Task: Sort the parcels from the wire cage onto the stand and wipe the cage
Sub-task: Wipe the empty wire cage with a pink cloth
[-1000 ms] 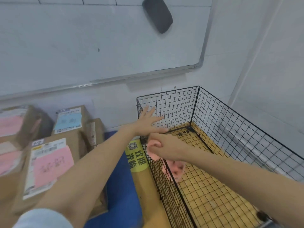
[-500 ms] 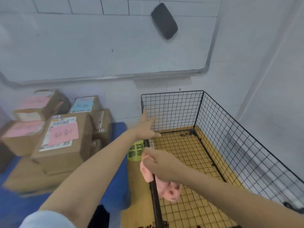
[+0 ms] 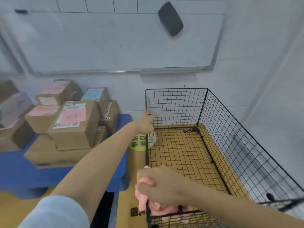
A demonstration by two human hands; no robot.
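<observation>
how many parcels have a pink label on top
3: the front parcel on the stack, the left parcel beside it, and the back parcel behind that one. The blurred left edge may hide more.

Place is reading as a small parcel-sorting room: cardboard parcels (image 3: 72, 125) with shipping labels are sitting stacked on a blue stand (image 3: 16, 171), a black wire cage (image 3: 176, 104) is standing beside it, a whiteboard (image 3: 115, 43) with a dark eraser (image 3: 170, 18) is hanging on the white-tiled wall (image 3: 246, 83)
</observation>
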